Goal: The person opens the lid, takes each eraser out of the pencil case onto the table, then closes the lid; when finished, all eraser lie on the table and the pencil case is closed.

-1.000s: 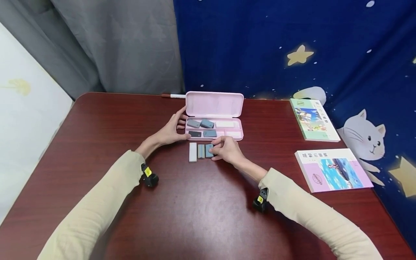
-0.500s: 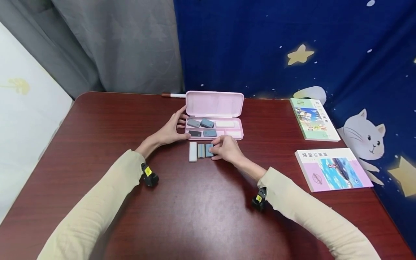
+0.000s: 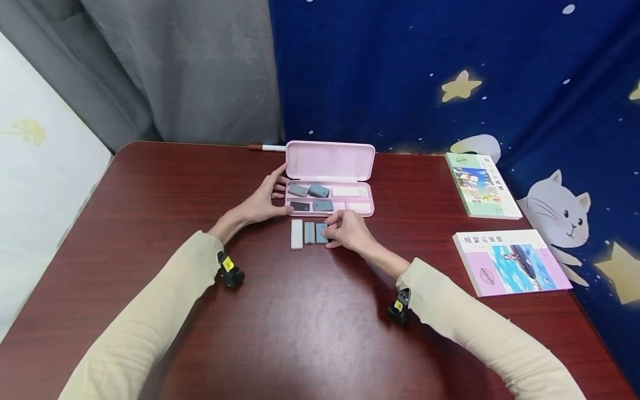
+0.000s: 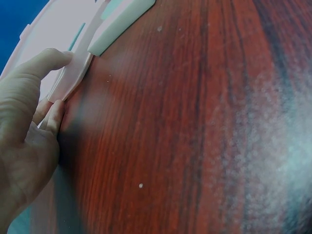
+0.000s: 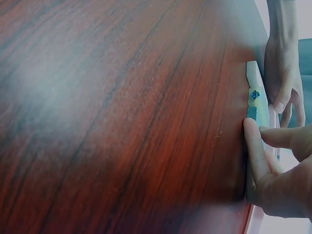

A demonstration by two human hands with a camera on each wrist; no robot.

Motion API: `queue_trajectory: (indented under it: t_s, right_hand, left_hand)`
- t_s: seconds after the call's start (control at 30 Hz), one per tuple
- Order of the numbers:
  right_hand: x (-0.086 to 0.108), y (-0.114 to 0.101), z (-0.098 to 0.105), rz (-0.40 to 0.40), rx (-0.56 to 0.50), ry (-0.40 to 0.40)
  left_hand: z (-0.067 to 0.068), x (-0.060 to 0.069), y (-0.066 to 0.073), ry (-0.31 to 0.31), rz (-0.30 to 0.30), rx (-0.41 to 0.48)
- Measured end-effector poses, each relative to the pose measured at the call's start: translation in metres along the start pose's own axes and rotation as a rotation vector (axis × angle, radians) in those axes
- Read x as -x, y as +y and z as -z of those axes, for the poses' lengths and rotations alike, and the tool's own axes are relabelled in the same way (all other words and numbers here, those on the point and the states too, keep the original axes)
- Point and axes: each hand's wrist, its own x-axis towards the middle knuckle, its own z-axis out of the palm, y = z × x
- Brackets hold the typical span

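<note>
An open pink case (image 3: 330,161) lies at the back of the table, with grey and blue blocks (image 3: 322,205) and white pieces in its compartments. My left hand (image 3: 262,203) grips its left end, thumb at the front corner; the left wrist view shows the thumb (image 4: 46,63) over the rim. In front of the case stand a white block (image 3: 297,234), a striped block (image 3: 309,233) and a blue block (image 3: 321,232), side by side. My right hand (image 3: 350,230) pinches the blue block at its right end, fingertips partly covering it.
Two books, one with a green cover (image 3: 482,186) and one with a purple and white cover (image 3: 512,262), lie at the right. A brown and white marker (image 3: 266,147) lies at the back edge, left of the case lid. Curtains hang behind the table.
</note>
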Motion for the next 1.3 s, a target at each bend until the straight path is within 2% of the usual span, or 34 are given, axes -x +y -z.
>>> queue_trajectory:
  t_s: [0.5,0.9,1.07,1.3]
  right_hand:
    - [0.000,0.000,0.000,0.020,0.017,-0.020]
    - [0.001,0.004,0.004,0.043,-0.035,-0.029]
    - [0.000,0.004,0.007,0.048,-0.042,-0.065]
    - [-0.004,0.006,0.016,0.110,-0.051,-0.107]
  left_hand:
    - [0.001,0.000,0.001,-0.005,0.004,0.000]
    - [0.002,-0.001,0.000,-0.014,0.009,-0.009]
    - [0.003,-0.001,0.001,-0.012,0.007,-0.007]
    - [0.004,0.000,0.001,-0.015,0.005,0.014]
